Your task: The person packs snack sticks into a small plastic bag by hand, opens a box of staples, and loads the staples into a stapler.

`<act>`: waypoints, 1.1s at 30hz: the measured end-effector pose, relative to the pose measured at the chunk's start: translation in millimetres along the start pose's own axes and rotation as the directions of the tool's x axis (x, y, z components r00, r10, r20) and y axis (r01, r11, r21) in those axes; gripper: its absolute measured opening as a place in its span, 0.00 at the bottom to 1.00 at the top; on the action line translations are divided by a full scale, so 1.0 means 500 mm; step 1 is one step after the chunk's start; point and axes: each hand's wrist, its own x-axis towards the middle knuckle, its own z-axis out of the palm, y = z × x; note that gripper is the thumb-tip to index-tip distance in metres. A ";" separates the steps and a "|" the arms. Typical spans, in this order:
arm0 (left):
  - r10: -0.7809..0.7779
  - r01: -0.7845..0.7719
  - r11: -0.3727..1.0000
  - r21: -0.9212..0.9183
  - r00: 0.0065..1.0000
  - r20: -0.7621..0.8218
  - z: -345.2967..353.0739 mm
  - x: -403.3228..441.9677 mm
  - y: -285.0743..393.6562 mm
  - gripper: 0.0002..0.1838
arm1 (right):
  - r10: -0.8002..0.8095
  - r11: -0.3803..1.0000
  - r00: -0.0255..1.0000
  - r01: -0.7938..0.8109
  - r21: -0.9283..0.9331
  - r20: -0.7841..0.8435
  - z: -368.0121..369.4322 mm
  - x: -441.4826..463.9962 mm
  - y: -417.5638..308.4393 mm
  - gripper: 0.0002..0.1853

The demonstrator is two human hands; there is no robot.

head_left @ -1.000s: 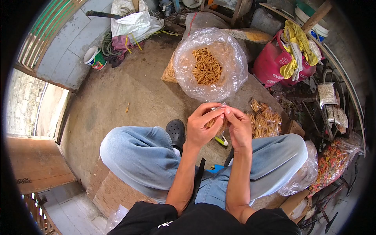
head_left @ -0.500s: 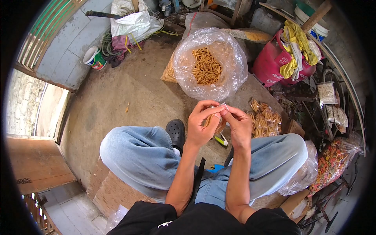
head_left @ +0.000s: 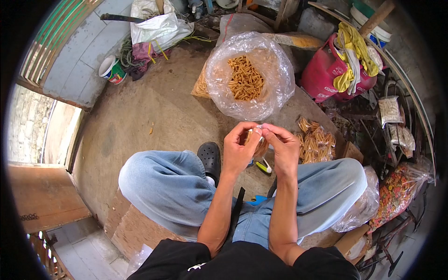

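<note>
Between my hands hangs a small clear bag of brown stick snacks. My left hand and my right hand both pinch its top edge, thumbs and forefingers nearly touching. Just beyond them stands a large open plastic bag, with loose snack sticks inside. Several filled small bags lie in a pile right of my right hand. Below my hands, a green and white cutter-like tool rests on the floor.
A black clog is on my foot. Red containers draped with yellow cloth stand at the back right. At the right lies a bag of colourful packets. A small bucket and a white sack are at the back left.
My fingertips have shifted slightly left along the top of the small bag, and the bag hangs a little differently. More of the green tool shows beneath it.
</note>
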 end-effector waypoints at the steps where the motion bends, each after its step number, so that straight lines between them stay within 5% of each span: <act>1: -0.001 0.001 1.000 0.000 1.000 0.000 0.001 0.000 0.000 0.07 | 0.000 1.000 1.000 0.000 0.000 -0.001 0.001 -0.001 -0.001 0.11; 13: -0.013 0.012 0.997 0.070 1.000 0.013 -0.006 0.000 0.022 0.05 | 0.036 0.997 0.998 -0.039 0.061 0.051 -0.003 0.000 0.000 0.08; 27: -0.313 0.312 0.950 0.034 0.934 0.175 -0.026 -0.002 0.043 0.07 | 0.202 0.974 0.978 -0.206 0.094 0.042 -0.025 0.003 0.004 0.09; 33: -0.282 0.286 0.958 0.014 0.935 0.216 -0.035 0.000 0.026 0.08 | 0.235 0.969 0.972 -0.237 0.072 0.031 -0.030 0.003 0.008 0.10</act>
